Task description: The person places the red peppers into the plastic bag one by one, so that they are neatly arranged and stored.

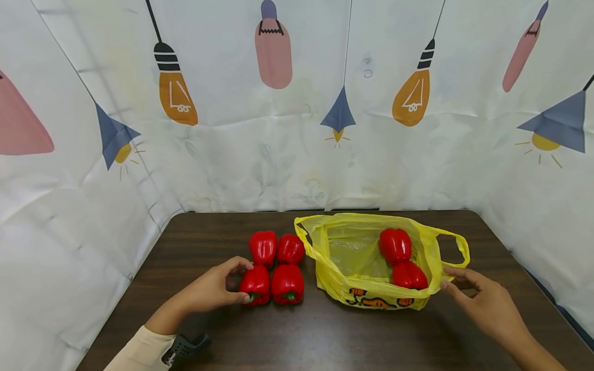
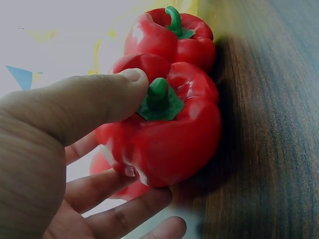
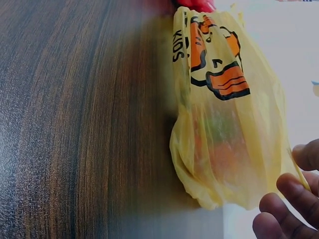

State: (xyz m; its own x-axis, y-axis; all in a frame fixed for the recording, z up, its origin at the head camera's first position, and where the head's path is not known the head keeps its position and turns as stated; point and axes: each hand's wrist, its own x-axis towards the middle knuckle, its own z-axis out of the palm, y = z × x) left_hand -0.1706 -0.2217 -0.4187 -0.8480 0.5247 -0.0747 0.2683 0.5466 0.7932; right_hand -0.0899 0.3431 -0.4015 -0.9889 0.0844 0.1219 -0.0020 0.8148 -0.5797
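Your left hand (image 1: 211,291) grips a pepper (image 1: 254,284) at lower middle. Your right hand (image 1: 482,304) pinches the bag (image 1: 366,281) rim. Next, I think: lift the pepper into the bag.

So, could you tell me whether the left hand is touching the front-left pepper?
Touching: the left wrist view shows the left hand with thumb and fingers on the front-left pepper.
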